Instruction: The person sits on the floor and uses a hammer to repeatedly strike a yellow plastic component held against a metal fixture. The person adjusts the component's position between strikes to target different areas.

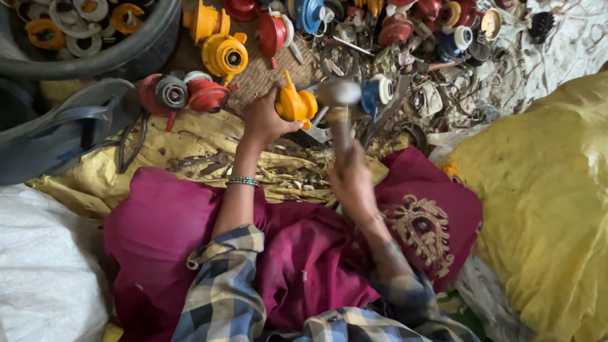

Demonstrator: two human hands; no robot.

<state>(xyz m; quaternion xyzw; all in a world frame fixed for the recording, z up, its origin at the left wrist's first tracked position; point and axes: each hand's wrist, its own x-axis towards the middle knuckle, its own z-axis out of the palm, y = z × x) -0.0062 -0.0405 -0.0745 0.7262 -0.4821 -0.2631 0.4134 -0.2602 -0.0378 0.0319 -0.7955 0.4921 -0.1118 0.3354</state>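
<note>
My left hand (263,120) grips a yellow plastic valve-like part (295,104) and holds it down on the ground in front of me. In my right hand (351,177) is a hammer by its wooden handle, and the blurred metal head (339,93) hangs just right of the yellow part. A blue and white part (377,94) lies right beside the hammer head. Both my forearms reach out over my magenta-clad lap, with checked sleeves pushed up.
A heap of red, yellow and blue plastic parts (354,25) and metal scrap fills the far ground. A dark tub (95,38) with rings stands far left. Big yellow sack (544,202) at right, white sack (44,266) at left, dark sandal (69,126) by the tub.
</note>
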